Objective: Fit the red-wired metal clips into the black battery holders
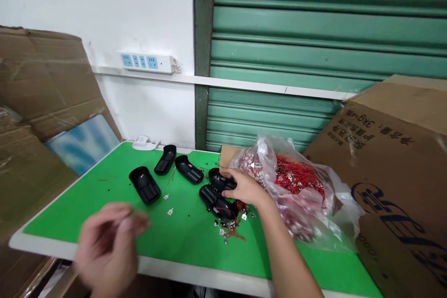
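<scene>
My right hand (244, 188) reaches to the right of the green tabletop's middle, with thumb and fingers closed on the end of a black plastic shell (217, 178). Just in front of it lies another black battery-compartment shell (214, 201) with a red wire across it. Red wires and small metal contact pieces (226, 230) are scattered beside that one. Toward the near left edge, my left hand (108, 244) is raised with curled fingers, smeared by motion; whether it holds anything is unclear. More black shells (145, 185) lie farther back, with loose metal tabs (170, 212) near them.
A clear plastic bag (335, 209) full of red wires with metal contacts sits on the right. Cardboard boxes flank the green table (174, 242), one on the right (401, 172), one on the left (42, 88). A power strip (146, 62) is on the wall behind.
</scene>
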A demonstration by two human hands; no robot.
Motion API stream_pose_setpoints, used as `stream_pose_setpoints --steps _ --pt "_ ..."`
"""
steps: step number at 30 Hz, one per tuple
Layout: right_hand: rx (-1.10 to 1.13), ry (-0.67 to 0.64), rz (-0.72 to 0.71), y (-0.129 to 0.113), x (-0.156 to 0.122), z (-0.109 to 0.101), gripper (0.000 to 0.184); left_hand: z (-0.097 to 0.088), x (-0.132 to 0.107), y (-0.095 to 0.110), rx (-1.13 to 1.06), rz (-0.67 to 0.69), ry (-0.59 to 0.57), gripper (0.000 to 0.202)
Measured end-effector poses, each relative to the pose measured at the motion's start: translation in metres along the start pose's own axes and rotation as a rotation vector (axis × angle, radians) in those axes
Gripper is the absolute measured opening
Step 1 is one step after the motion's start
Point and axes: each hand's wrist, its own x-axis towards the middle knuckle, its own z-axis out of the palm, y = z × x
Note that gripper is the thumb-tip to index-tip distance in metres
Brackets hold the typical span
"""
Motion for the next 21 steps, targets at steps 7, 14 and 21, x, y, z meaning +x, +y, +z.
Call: stream_pose_setpoints --steps 7,14,21 --pt "-0.007 0.216 -0.007 -0.003 -0.001 -0.004 0.069 0.154 0.056 -0.049 -0.278 -0.498 -0.525 0.031" --pt "0.111 0.42 -0.234 -0.025 0.0 0.006 0.083 0.145 0.059 -0.077 -0.349 -1.121 -0.919 0.054" --pt "-0.016 0.333 -0.347 -0.042 -0.001 0.027 0.098 0.136 0.068 -0.08 -0.404 -1.295 -1.232 0.067"
